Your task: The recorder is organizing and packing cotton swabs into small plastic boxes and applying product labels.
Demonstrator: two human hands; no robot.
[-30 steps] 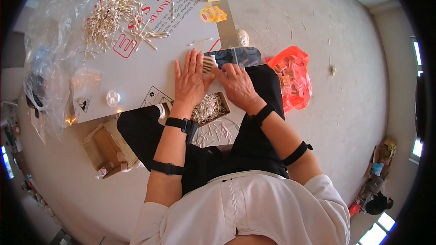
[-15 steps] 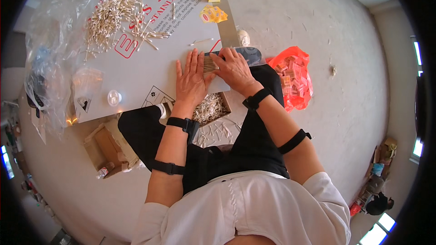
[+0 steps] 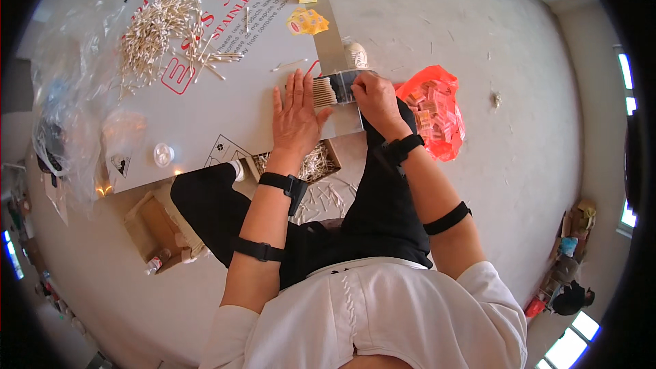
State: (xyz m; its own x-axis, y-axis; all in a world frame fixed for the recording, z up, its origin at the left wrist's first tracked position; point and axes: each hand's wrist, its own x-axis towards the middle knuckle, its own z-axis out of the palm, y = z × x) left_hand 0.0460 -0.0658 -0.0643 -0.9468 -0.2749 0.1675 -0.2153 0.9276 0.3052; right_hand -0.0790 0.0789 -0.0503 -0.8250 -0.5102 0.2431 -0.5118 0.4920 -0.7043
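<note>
A neat row of cotton swabs [image 3: 324, 93] lies side by side near the table's right edge. Flat on the table to the left of this row, my left hand [image 3: 295, 119] has its fingers stretched out, the thumb spread below the swabs. A dark flat strip [image 3: 344, 87] with clear, shiny plastic about it adjoins the swabs on the right. My right hand [image 3: 380, 101] is closed at the strip's right end, its fingertips curled around it and partly hidden. One loose swab [image 3: 289, 64] lies above my left hand.
A large swab heap [image 3: 160, 34] covers the upper left of the table [image 3: 232, 102]. Yellow packets [image 3: 307, 21], a small round container [image 3: 163, 154] and clear plastic bags [image 3: 58, 102] lie around. A swab-filled box [image 3: 318, 164] is below; a red bag [image 3: 447, 113] holds small packs.
My right hand has slid right, off the swab row to the strip's far end, and its fingers have closed. More of the row shows. My left hand stays flat beside it.
</note>
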